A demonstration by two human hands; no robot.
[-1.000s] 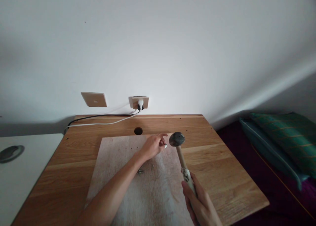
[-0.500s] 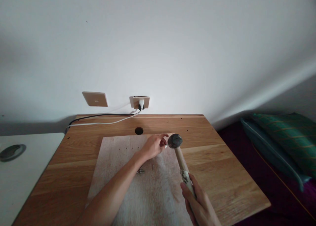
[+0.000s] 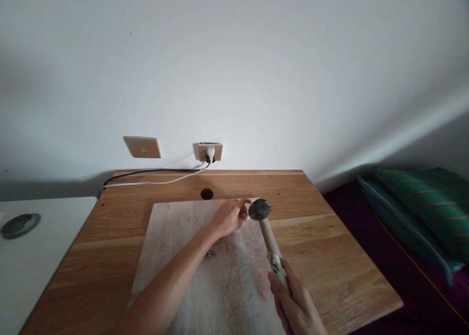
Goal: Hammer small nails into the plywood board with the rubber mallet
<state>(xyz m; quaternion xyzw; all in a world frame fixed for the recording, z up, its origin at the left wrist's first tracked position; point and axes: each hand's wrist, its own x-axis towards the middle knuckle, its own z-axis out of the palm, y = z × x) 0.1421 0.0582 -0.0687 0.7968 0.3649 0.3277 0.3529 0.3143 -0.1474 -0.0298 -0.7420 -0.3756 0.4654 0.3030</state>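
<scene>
My right hand (image 3: 295, 301) is wrapped round the wrapped grip of a mallet (image 3: 268, 237). Its dark rounded head hangs over the far right corner of a pale wooden board (image 3: 223, 286), close to the left fingertips. At the board's far edge my left hand (image 3: 231, 217) has its fingers curled in a pinch; whatever lies between them is too small and hidden to name. Beneath the left wrist a few small metal pieces (image 3: 210, 254) lie on the board, with another thin piece (image 3: 227, 248) beside them. Several small dark dots line the board's far left part.
The board lies on a wooden tabletop (image 3: 315, 257) with a round cable hole (image 3: 207, 194). Cables run left from a wall socket (image 3: 210, 152). A white surface (image 3: 44, 266) stands at left; green pillows (image 3: 421, 213) are at right.
Both hands and the mallet hold nearly the same place; only a slight shift of the whole view shows.
</scene>
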